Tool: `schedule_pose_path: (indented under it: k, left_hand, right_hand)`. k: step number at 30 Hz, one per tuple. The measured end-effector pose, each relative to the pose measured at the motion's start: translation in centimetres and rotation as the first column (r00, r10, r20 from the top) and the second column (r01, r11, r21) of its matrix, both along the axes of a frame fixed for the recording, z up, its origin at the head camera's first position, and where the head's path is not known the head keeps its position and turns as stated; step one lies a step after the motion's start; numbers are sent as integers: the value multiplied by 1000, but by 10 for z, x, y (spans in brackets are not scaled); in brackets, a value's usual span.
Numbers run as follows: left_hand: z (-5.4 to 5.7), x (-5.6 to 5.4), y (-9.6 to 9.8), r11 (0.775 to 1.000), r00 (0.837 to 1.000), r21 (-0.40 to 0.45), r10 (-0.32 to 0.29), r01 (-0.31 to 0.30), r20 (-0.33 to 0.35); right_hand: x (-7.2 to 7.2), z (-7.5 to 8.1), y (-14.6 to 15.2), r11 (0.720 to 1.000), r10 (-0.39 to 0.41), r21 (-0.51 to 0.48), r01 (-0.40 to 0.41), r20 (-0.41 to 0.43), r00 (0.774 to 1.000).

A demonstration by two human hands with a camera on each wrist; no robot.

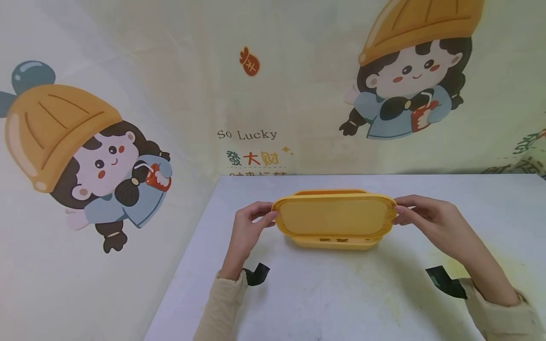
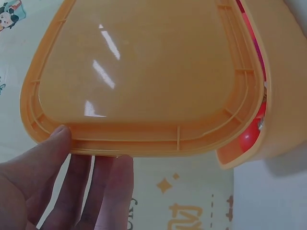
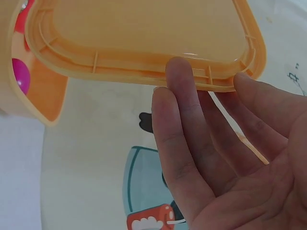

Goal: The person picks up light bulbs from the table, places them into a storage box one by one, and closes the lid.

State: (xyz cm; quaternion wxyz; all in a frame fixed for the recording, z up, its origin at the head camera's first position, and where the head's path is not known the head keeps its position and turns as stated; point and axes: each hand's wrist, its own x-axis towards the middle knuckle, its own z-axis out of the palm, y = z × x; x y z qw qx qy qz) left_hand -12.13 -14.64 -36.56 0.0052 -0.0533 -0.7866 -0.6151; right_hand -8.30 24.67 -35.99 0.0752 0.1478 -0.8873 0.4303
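Both hands hold an orange-yellow plastic lid [image 1: 334, 215], tilted so that its ribbed underside faces me. My left hand [image 1: 249, 227] pinches its left end between thumb and fingers. At the opposite end, the thumb and fingers of my right hand [image 1: 439, 222] grip the rim. Behind and below the lid stands a matching yellow box [image 1: 337, 245] on the table. Through the gap in the left wrist view, a shiny red round item [image 2: 249, 136] shows inside the box. A purple round item [image 3: 20, 76] appears in the right wrist view. The lid hides most of the contents.
The white table [image 1: 324, 293] reaches back to a wall covering [image 1: 315, 94] printed with cartoon figures and lettering. Another printed covering [image 1: 106, 274] lies along the table's left side. Black straps [image 1: 257, 274] hang at both sleeve cuffs.
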Motion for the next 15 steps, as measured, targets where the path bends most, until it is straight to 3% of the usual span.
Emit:
schedule_pose_path:
  k: [15]
  left_hand:
    - [-11,-10,1,996,1000,88,-13,12,6]
  right_hand:
    - [-7,-3,-2,1000,-7,3,7,50,999]
